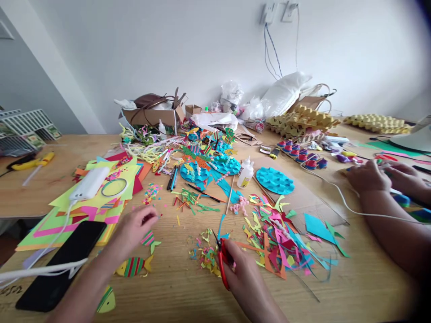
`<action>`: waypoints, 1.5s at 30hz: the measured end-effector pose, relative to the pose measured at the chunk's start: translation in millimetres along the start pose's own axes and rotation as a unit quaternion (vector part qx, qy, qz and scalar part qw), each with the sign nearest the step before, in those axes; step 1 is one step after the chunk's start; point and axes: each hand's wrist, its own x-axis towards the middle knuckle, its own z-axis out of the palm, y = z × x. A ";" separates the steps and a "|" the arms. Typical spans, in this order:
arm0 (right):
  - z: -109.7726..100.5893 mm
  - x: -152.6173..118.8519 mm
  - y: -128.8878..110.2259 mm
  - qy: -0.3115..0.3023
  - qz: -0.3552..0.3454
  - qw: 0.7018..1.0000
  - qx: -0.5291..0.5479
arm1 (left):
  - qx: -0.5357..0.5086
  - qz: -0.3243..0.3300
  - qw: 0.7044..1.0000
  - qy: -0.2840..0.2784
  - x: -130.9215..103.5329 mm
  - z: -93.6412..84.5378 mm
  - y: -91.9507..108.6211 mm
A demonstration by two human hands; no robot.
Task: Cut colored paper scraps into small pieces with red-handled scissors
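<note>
My right hand (243,271) is wrapped round a pair of red-handled scissors (222,268), tips pointing away from me. A narrow blue paper strip (221,225) lies by the blades, and a heap of tiny paper snippets (206,252) is just left of them. Curled fingers close my left hand (136,225) above the table; whatever they hold, if anything, is hidden. Beneath and beside that hand lie a striped paper fish (148,238) in pink and green and a yellow paper fish (134,267) with red and green stripes. A small pile of confetti (152,193) sits just beyond it.
Paper scraps (274,233) spread right of the scissors. A white glue bottle (246,173) stands near a blue egg-carton piece (275,180). A black phone (62,267) and white power bank (89,183) lie left. Another person's hands (369,176) work at right, near a white cable (343,197).
</note>
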 end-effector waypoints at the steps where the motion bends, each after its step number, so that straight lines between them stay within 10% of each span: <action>1: -0.5 -2.7 4.6 0.003 -0.002 1.000 -0.016 | 0.020 -0.012 1.000 0.011 6.1 -6.8 -14.0; 7: -3.8 -12.2 19.3 0.002 -0.002 0.999 -0.052 | 0.075 -0.063 0.995 0.011 29.5 -22.1 -65.7; 15: -5.0 -13.8 23.9 -0.020 -0.003 0.997 -0.078 | 0.116 -0.074 0.990 0.004 32.4 -18.1 -84.2; 22: -3.6 -14.1 14.0 -0.035 0.018 0.993 -0.109 | 0.116 -0.021 0.992 0.038 16.4 -26.1 -35.9; 29: -6.5 -10.9 -10.2 -0.096 0.058 0.988 -0.104 | -0.005 0.154 0.986 0.057 -12.6 4.4 31.0; 37: -11.0 -23.7 16.2 -0.047 0.072 0.988 -0.125 | -0.028 0.297 0.950 0.092 -26.2 0.8 50.5; 45: -41.7 -26.9 31.5 0.022 0.119 0.981 -0.151 | -0.019 0.336 0.940 0.061 -20.3 41.0 63.6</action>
